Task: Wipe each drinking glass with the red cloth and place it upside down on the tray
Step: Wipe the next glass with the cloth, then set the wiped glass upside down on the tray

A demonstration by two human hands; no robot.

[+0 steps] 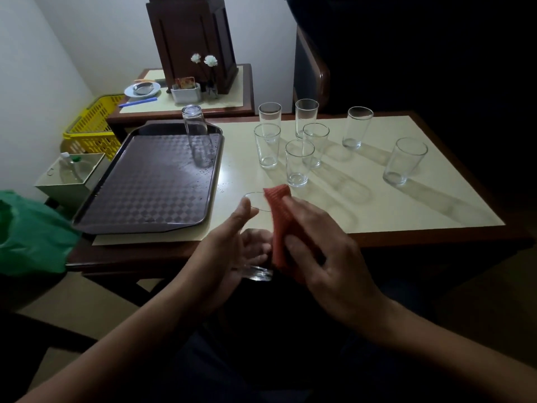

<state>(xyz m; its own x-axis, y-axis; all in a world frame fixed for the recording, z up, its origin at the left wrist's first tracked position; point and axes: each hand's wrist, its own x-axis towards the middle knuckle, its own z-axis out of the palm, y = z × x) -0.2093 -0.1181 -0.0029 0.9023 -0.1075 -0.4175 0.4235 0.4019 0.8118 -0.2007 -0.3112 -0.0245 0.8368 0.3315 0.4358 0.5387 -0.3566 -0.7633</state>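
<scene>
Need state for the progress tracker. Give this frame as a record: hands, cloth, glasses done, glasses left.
left hand: grips held glass, at the table's near edge
right hand: holds red cloth against that glass
tray: one inverted glass at far right corner
table: seven upright glasses, right of the tray
stage: wiping, glass not yet placed

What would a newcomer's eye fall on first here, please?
The red cloth stands out at the near edge of the table, gripped by the right hand against a glass held in the left hand. Behind it, seven upright glasses stand on the table, and one upside-down glass sits in the far right corner of the dark tray.
</scene>
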